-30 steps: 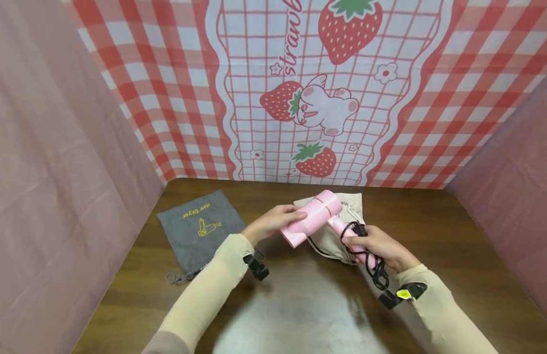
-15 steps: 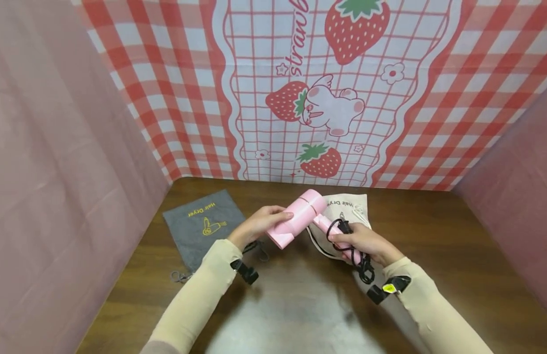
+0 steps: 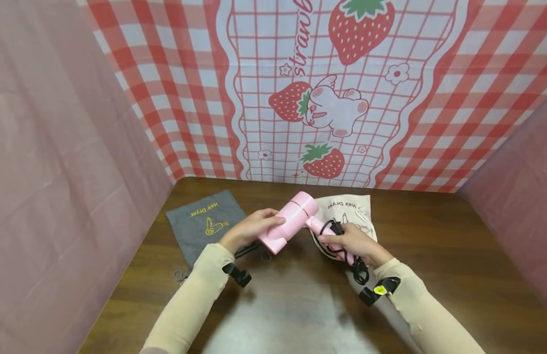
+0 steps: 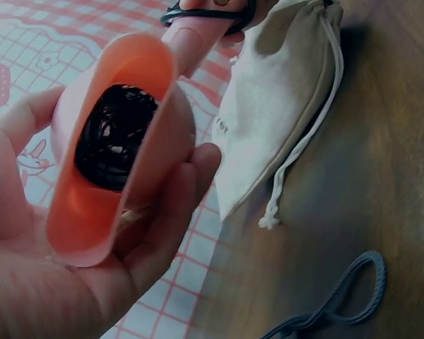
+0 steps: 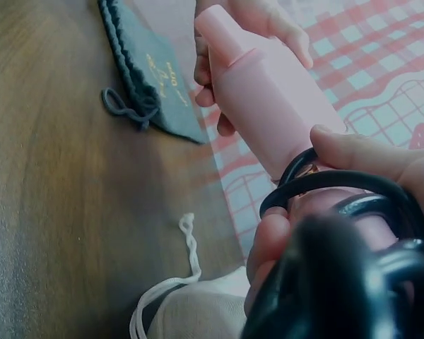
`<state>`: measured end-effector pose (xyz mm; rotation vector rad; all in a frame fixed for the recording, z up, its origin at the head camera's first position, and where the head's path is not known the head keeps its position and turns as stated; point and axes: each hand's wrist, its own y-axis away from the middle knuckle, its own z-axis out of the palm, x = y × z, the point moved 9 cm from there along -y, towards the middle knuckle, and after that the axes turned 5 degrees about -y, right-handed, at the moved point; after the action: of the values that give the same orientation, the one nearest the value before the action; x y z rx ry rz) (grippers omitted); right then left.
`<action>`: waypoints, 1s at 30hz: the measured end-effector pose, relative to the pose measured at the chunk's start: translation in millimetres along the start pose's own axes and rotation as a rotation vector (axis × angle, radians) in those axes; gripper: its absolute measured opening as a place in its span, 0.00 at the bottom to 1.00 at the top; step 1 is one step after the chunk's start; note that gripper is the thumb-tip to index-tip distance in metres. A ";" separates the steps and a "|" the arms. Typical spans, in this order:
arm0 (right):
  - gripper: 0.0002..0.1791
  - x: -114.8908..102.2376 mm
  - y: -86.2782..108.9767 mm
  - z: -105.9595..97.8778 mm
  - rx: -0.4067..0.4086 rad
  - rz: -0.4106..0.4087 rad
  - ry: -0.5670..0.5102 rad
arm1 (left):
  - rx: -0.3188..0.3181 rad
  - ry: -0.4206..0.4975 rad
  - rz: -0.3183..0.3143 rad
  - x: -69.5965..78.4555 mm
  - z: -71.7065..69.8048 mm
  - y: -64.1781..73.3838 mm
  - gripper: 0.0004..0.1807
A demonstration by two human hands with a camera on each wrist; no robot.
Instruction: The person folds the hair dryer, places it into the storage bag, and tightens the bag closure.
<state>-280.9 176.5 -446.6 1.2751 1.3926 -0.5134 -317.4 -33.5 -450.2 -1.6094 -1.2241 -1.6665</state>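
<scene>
Both hands hold a pink hair dryer (image 3: 295,216) above the table. The left hand (image 3: 252,227) grips its barrel near the flat nozzle (image 4: 116,152), thumb on one side and fingers on the other. Around the handle curls the right hand (image 3: 355,242), together with a black cord (image 5: 346,187) wound about it. Loops of that cord hang below the right hand and fill the lower part of the right wrist view. Under the dryer's handle lies a cream drawstring bag (image 3: 344,204) printed with "Hair Dryer". Left of the left hand lies a grey drawstring bag (image 3: 204,221) with yellow lettering.
The brown wooden table (image 3: 432,255) ends at a red-and-white checked cloth (image 3: 317,98) with strawberry prints. Pink curtains (image 3: 56,172) stand at both sides. A grey cord loop (image 4: 360,289) and a white drawstring (image 5: 187,240) lie on the table.
Both hands have carried the hair dryer leftward, from over the cream bag toward the grey one. More of the cream bag's print now shows. The head view has shifted slightly.
</scene>
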 end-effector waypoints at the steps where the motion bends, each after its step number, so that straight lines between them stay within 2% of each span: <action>1: 0.19 -1.5 0.7 0.4 0.003 -0.009 0.008 | -0.008 -0.006 0.000 0.4 -0.6 0.2 0.28; 7: 0.20 -5.1 2.8 -0.2 0.036 -0.022 0.033 | -0.038 -0.086 -0.012 4.8 -2.2 0.4 0.29; 14: 0.21 -5.4 2.2 8.4 0.041 -0.016 0.063 | -0.053 -0.170 -0.043 8.1 7.0 0.0 0.35; 20: 0.21 -6.3 4.4 11.9 0.055 -0.022 0.088 | -0.016 -0.190 -0.083 5.1 7.8 1.4 0.35; 26: 0.23 -8.0 6.9 15.8 0.054 -0.013 0.108 | 0.010 -0.230 -0.095 4.2 7.0 2.1 0.35; 30: 0.24 -13.0 9.8 19.0 0.055 -0.035 0.143 | 0.045 -0.252 -0.095 7.0 6.0 2.4 0.37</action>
<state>-266.9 158.1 -436.9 1.3551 1.5312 -0.4949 -313.5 -27.9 -443.5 -1.8003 -1.4712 -1.5137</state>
